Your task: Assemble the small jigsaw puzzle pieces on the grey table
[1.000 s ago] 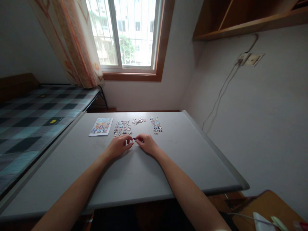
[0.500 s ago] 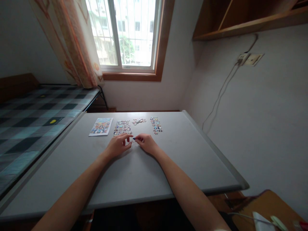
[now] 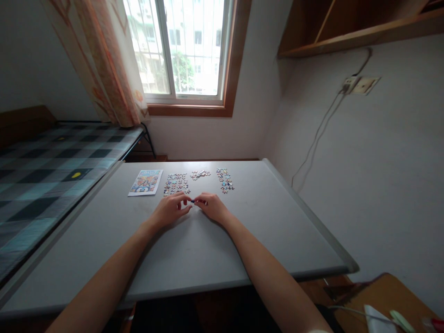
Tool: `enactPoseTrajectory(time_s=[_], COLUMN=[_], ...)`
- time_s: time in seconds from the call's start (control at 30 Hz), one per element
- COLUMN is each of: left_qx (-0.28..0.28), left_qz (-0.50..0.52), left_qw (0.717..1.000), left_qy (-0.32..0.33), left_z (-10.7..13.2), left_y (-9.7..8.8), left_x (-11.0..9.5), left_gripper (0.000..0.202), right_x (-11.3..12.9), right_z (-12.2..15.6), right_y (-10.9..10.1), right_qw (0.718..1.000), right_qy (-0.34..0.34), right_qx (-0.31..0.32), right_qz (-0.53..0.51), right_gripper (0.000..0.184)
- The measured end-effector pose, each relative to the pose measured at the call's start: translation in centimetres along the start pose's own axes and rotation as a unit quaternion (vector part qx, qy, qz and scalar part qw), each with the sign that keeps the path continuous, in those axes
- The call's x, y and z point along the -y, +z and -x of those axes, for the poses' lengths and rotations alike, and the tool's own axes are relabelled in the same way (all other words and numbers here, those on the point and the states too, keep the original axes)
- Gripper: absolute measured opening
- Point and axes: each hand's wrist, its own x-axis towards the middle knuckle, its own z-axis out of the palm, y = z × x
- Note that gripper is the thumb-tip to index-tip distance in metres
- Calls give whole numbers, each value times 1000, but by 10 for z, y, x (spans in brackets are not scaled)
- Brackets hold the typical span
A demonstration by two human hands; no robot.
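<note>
My right hand pinches a small dark blue jigsaw puzzle piece just above the table. From the other side, my left hand curves toward the piece, its thumb and index finger apart and the index fingertip at or close to the piece's edge. Just beyond my left hand lies a block of puzzle pieces in rows. Farther back is a loose heap of pieces, and to the right a narrower group of pieces.
A printed picture sheet lies on the grey-white table at the left. Beyond the table's left edge is a bed with a checked cover. A cable hangs down the right wall. A wooden chair stands at lower right.
My left hand has shifted slightly right, bringing its index fingertip closer to the blue puzzle piece. The right hand stays nearly in place. The puzzle groups on the table look unchanged.
</note>
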Motion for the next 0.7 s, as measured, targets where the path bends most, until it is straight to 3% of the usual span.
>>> enactPoseTrajectory(time_s=[0.37, 0.7], left_qx=[21, -42], left_qz=[7, -29], left_qw=[1000, 999], left_qy=[8, -7], left_z=[-1, 0], left_y=[-2, -5], left_x=[2, 4], left_gripper=[28, 23], right_x=[-4, -1], right_z=[0, 1], right_y=[-1, 0], right_qw=[1000, 1000], right_qy=[-2, -2], right_qx=[1, 13], right_qz=[7, -20], right_gripper=[15, 13])
